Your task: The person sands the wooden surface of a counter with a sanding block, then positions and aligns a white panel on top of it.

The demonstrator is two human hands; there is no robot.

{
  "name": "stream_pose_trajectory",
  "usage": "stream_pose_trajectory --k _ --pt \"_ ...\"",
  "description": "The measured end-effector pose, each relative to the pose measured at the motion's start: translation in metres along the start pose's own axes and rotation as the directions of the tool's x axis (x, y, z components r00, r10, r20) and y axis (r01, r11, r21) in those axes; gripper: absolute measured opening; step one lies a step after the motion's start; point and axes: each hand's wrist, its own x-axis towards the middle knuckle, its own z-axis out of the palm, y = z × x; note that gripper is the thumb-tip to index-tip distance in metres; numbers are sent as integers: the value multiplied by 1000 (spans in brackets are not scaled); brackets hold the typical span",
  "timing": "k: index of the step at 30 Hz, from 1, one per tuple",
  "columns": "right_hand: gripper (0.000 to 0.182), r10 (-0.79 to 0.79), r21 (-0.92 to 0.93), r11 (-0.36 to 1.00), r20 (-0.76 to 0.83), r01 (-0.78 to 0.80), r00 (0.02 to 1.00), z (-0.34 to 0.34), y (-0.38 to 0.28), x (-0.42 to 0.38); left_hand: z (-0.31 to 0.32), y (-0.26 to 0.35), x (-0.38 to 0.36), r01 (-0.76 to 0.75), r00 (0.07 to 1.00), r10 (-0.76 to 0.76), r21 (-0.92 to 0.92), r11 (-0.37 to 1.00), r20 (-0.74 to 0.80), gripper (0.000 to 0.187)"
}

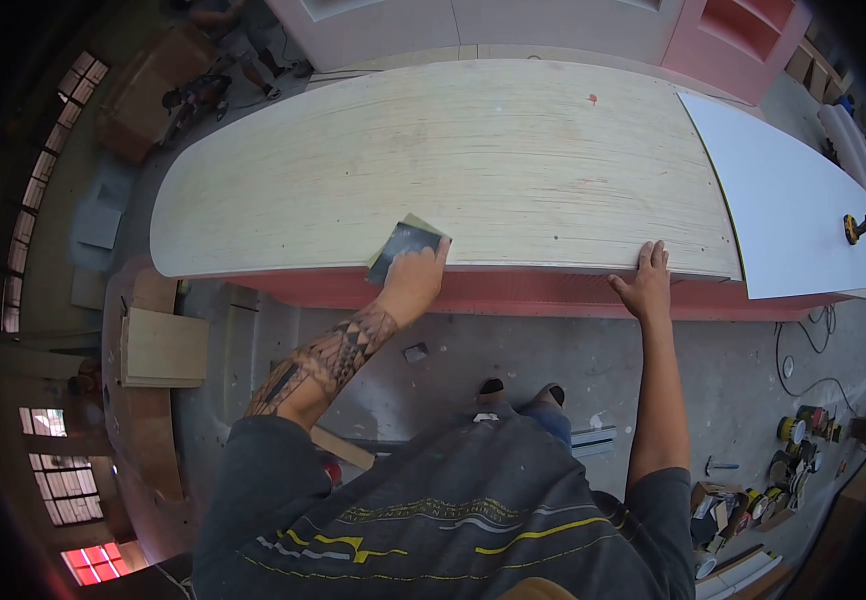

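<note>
A long pale plywood top with a rounded left end lies over a pink base. At its near edge my left hand is closed on a folded sheet of sandpaper, dark grey with a tan side showing at one corner. The sheet overlaps the edge of the wood. Farther right along the same edge, my right hand rests with its fingers stretched out on the plywood and holds nothing.
A white panel covers the right end, with a yellow-and-black drill on it. A hammer, cables and several tools lie on the floor at right. Plywood boards stand at left. Another person is at the back left.
</note>
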Motion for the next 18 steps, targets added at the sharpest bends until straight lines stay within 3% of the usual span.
stream_pose_trajectory --k 2,5,7,12,14,18 --pt "117 4 7 1000 -4 -4 1000 -4 0 0 -1 2 -1 -49 999 49 34 998 20 67" --pt "117 24 -11 1000 2 -24 1000 -3 -6 -3 4 7 7 -11 997 7 45 999 81 67" --pt "117 41 -27 999 4 -41 999 -2 -12 -3 7 1 21 20 1000 -19 39 999 -17 66" --pt "114 34 16 999 1 -34 999 -6 -8 -6 -4 9 -2 -61 998 59 47 997 31 68" --pt "114 41 25 999 -3 -41 999 -5 -6 -7 -6 12 -3 16 983 -21 29 999 180 69" --pt "115 42 17 999 3 -42 999 -7 -10 -6 3 0 36 59 992 -62 34 998 111 72"
